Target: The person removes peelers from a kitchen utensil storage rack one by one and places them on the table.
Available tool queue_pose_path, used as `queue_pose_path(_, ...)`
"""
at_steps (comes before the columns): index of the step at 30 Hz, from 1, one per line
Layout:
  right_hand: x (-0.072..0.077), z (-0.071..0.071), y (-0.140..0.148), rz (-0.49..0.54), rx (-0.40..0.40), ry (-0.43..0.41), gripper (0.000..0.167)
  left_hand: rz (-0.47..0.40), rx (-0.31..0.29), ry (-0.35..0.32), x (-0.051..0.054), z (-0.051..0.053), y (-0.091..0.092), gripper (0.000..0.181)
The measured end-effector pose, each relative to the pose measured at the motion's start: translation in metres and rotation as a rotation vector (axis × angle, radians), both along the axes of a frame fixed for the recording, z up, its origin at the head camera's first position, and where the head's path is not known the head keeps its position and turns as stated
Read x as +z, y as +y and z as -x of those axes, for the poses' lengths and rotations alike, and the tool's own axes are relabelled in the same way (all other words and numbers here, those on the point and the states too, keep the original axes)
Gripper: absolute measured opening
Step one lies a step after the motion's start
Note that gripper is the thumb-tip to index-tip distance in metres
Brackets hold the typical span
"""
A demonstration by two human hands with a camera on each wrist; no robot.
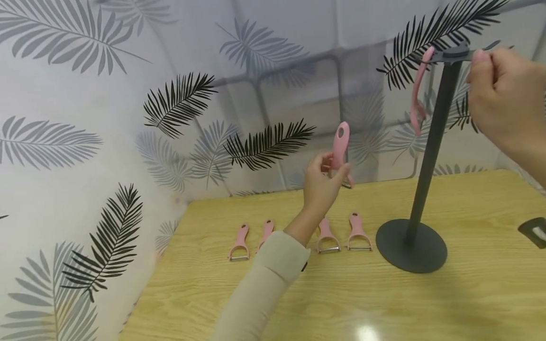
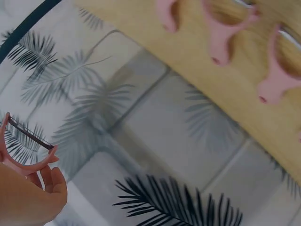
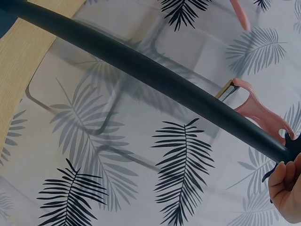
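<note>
My left hand [image 1: 322,187] holds a pink Y-shaped peeler [image 1: 340,144] in the air, its holed handle pointing up. In the left wrist view, that peeler's blade frame [image 2: 28,167] shows beside the curled fingers. My right hand [image 1: 509,97] pinches a hook arm at the top of a black stand [image 1: 432,151]. From the hook on the stand's left side hangs another pink peeler [image 1: 419,94], handle end up; the right wrist view shows this hung peeler [image 3: 263,115] beside the pole. The right fingers' far side is hidden.
Several pink peelers [image 1: 326,229] lie in a row on the wooden table [image 1: 341,293], left of the stand's round base [image 1: 392,251]; my left sleeve covers part of the row. A leaf-patterned wall [image 1: 273,94] rises behind. A dark object [image 1: 528,227] is cut off at the right.
</note>
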State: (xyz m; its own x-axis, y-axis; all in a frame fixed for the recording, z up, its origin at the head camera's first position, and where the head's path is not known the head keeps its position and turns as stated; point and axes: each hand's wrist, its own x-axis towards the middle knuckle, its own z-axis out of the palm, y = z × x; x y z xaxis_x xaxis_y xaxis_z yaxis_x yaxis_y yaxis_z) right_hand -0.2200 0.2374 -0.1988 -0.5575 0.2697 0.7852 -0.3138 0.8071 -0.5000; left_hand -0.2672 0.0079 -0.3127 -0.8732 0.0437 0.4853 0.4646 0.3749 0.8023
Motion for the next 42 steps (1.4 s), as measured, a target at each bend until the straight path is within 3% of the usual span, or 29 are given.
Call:
queue_pose_path(4, 0.000, -0.002, -0.001, -0.021, -0.017, -0.027, 0.046, 0.057, 0.041, -0.016, -0.019, -0.005, -0.017, 0.033)
queue_pose_path(12, -0.001, -0.002, -0.004, -0.012, -0.012, -0.012, 0.047, 0.057, 0.086, -0.025, -0.049, -0.008, -0.034, 0.033)
queue_pose_path(27, -0.003, 0.000, -0.004, -0.007, 0.008, -0.003, 0.047, 0.088, 0.113, -0.081, -0.090, -0.015, -0.059, 0.032)
queue_pose_path(37, -0.005, 0.000, -0.004, 0.003, 0.005, 0.032, 0.047, 0.238, 0.205, -0.320, -0.106, -0.030, -0.074, 0.035)
queue_pose_path(42, -0.005, 0.001, -0.005, 0.010, 0.006, 0.043, 0.047, 0.317, 0.216, -0.360, -0.116, -0.036, -0.083, 0.035)
